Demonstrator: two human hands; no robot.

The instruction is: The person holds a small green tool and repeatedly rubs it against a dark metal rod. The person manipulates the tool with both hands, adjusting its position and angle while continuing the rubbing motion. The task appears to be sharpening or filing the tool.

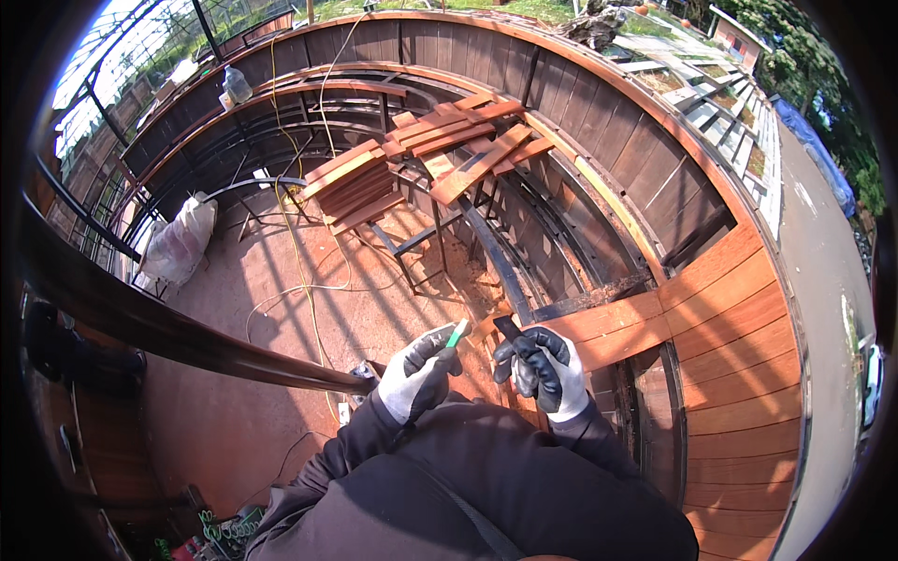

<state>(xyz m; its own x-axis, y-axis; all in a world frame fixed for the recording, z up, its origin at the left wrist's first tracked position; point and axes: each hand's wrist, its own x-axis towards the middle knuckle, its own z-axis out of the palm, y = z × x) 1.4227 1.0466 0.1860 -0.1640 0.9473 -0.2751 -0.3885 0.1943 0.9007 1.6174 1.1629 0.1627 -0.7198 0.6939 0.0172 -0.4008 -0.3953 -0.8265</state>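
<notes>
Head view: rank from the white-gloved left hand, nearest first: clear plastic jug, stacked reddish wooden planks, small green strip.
1. Small green strip: in the left hand.
2. Stacked reddish wooden planks: ahead, slightly left.
3. Clear plastic jug: beyond, far left.

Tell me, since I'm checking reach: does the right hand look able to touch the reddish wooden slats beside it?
Probably yes. The reddish wooden slats appear close to the right hand, with nothing visible blocking the way, though it seems occupied with a dark piece.

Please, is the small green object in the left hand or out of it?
In: the green object is held by the left hand, one end sticking out.
</notes>
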